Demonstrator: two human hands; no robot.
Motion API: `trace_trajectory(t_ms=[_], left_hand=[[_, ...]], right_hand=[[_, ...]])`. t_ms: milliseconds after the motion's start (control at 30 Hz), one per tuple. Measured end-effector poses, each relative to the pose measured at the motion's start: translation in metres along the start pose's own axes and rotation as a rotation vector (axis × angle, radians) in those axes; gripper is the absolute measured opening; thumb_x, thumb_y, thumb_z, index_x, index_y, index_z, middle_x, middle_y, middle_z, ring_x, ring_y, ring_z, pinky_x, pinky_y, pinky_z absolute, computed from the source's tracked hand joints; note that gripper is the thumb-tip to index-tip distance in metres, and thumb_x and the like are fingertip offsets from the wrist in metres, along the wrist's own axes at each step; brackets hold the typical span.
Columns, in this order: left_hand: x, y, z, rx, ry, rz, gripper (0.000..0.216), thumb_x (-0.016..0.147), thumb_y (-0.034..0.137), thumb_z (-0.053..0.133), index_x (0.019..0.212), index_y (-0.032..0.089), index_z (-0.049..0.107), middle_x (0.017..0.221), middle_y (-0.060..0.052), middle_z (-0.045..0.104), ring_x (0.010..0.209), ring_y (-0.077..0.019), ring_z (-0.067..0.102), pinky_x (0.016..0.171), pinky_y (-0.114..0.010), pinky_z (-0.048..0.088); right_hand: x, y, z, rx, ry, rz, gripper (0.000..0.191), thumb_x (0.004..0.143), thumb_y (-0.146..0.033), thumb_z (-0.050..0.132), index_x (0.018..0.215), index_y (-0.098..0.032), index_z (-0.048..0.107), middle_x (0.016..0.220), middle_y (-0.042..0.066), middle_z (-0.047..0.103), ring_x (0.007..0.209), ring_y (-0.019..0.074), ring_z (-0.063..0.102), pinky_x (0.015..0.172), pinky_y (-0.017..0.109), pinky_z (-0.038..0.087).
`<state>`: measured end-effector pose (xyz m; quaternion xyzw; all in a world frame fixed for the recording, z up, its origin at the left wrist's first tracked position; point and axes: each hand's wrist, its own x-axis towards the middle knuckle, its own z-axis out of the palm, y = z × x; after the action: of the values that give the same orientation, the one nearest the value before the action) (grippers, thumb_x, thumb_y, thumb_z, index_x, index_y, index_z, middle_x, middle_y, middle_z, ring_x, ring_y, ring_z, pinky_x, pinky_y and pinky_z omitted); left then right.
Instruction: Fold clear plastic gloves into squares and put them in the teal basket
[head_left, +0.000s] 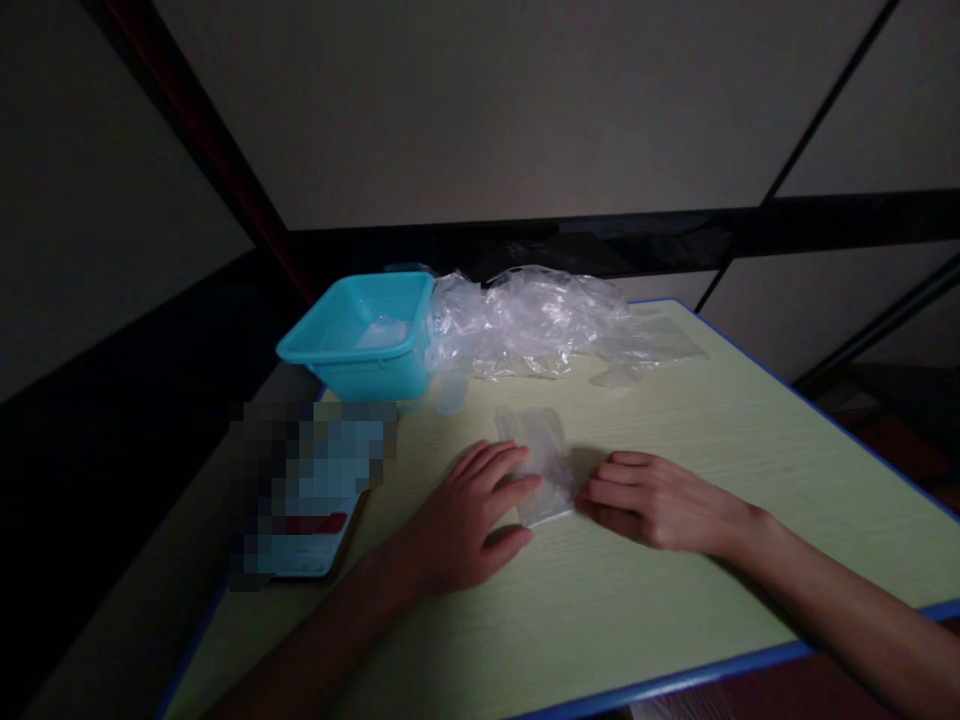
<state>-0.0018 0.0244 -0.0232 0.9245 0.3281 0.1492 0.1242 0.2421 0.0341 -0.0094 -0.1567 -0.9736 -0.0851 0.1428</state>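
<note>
A small clear plastic bag (546, 460) lies flat on the table between my hands. My left hand (476, 510) rests over its left side, fingers spread and the fingertips touching the plastic. On the other side, my right hand (637, 498) has its fingers curled together at the bag's lower right edge. The thumb and fingertips meet there, apparently pinching the plastic, though the contact is partly hidden. Beyond the bag spreads a crumpled heap of clear plastic bags (547, 315).
A turquoise basin (360, 375) with whitish plastic inside stands at the back left. Close to it is a small translucent cup (451, 392). A phone (322, 500), partly blurred out, lies along the left edge of the blue-rimmed table (720, 440). Pale wall panels (525, 120) rise behind.
</note>
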Motion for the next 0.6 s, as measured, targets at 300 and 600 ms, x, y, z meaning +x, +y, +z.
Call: trace_trajectory(t_ms=[300, 600], left_hand=[[0.0013, 0.0031, -0.0015, -0.004, 0.039, -0.029, 0.045, 0.074, 0.024, 0.056, 0.118, 0.016, 0.049, 0.126, -0.013, 0.042, 0.118, -0.0273, 0.037, 0.101, -0.044, 0.030], [0.0034, 0.0041, -0.0021, 0.000, 0.049, -0.038, 0.053, 0.068, 0.029, 0.061, 0.117, 0.013, 0.048, 0.116, -0.011, 0.052, 0.106, -0.0253, 0.046, 0.096, -0.040, 0.034]], right_hand=[[-0.0011, 0.0017, 0.0065, 0.019, -0.005, -0.018, 0.023, 0.090, -0.012, 0.040, 0.093, -0.009, 0.062, 0.112, 0.013, 0.061, 0.113, 0.0218, 0.051, 0.092, 0.037, 0.048], [0.0013, 0.0023, 0.0075, 0.154, 0.057, 0.090, 0.021, 0.088, -0.010, 0.037, 0.096, -0.011, 0.057, 0.099, 0.011, 0.066, 0.094, 0.0178, 0.061, 0.083, 0.035, 0.052]])
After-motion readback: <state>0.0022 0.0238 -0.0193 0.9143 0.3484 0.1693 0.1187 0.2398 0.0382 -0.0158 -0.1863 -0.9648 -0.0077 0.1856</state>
